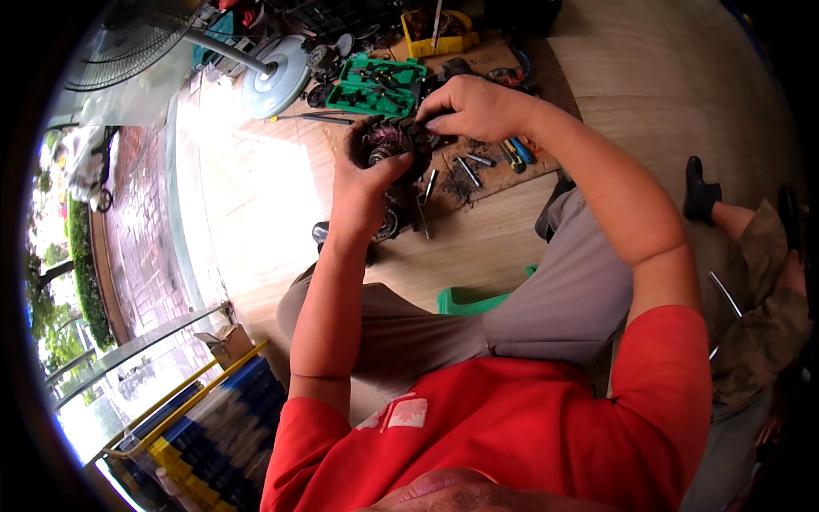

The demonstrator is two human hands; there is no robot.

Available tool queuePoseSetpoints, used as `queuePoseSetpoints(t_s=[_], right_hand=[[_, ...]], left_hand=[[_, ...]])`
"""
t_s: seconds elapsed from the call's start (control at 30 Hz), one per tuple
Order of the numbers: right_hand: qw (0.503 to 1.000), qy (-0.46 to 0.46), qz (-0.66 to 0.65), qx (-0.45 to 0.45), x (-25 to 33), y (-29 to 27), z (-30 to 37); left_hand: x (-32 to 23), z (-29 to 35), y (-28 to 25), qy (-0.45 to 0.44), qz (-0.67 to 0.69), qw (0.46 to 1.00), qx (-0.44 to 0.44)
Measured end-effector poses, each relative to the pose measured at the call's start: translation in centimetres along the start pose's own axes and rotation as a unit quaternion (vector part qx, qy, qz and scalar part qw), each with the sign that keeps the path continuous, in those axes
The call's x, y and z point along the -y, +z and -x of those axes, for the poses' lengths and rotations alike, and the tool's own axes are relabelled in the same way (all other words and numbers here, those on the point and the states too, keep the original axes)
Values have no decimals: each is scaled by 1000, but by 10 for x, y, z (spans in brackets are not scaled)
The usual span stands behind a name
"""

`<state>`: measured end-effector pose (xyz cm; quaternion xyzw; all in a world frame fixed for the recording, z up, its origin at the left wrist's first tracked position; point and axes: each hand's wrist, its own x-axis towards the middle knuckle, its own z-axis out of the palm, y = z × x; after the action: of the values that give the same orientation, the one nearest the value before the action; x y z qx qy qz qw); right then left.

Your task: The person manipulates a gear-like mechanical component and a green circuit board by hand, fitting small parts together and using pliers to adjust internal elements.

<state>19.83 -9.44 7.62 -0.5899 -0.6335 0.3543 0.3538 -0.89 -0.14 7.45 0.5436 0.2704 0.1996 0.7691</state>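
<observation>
In my left hand (368,183) is a dark, greasy round machine part (388,139), with a reddish inside and metal rings at its middle. My left fingers and thumb wrap round its near and left sides. My right hand (473,109) is at the part's right edge, its thumb and fingertips pinched together. What they pinch, if anything, is too small to make out. Just beyond both hands lies an opened green tool case (375,85) with dark tools in it. Another dark round part (391,220) sits below my left hand, partly hidden by it.
A greasy brown board (503,181) on the floor bears metal sockets (468,171), a T-shaped wrench (424,205) and blue-handled pliers (522,151). Farther off stand a yellow bin (467,41) and a fan's round base (277,78). Another person's shoe (701,189) is at the right.
</observation>
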Motion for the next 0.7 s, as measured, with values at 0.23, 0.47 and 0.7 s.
queuePoseSetpoints(t_s=[0.23,0.47,0.7], right_hand=[[999,0,-34,-6,6,-11,1],[993,35,-58,97,18,-14,10],[950,104,257,143,0,-16,17]], left_hand=[[8,-6,-3,10,-96,994,-50],[4,-13,-10,-10,47,995,-92],[2,-15,-21,-3,98,993,-71]])
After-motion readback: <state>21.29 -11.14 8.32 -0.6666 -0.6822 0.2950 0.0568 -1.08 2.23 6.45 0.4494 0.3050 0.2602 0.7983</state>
